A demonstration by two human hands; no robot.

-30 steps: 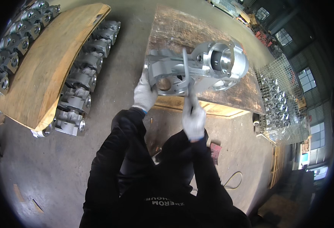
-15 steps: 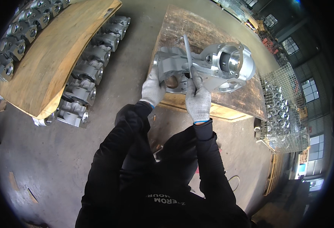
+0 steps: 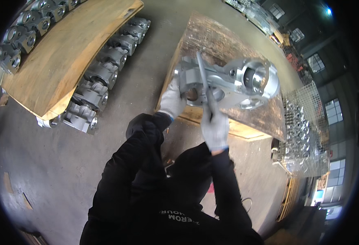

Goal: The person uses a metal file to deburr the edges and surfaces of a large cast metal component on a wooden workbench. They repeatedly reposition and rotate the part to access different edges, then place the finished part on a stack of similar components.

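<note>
A large silver metal casting [image 3: 229,83] with round bored openings lies on a worn wooden work surface [image 3: 206,30]. My left hand [image 3: 172,102], in a grey-white knit glove, grips the casting's left end; part of its fingers is hidden by the metal. In the same kind of glove, my right hand [image 3: 215,128] is closed round a long flat file [image 3: 201,67]. The file points away from me, across the casting beside a round opening. Motion blurs the right hand a little, and its grip end of the file is mostly covered.
To the left, a plywood board [image 3: 71,53] stands between rows of similar castings [image 3: 91,94]. A wire mesh cage [image 3: 304,134] full of metal parts stands at the right, near a wooden pallet [image 3: 287,204]. Scraps [image 3: 27,201] lie on the floor.
My right hand has drawn back toward me with the file, whose tip sits lower over the casting. The left hand stays on the casting's end. The whole view has shifted slightly.
</note>
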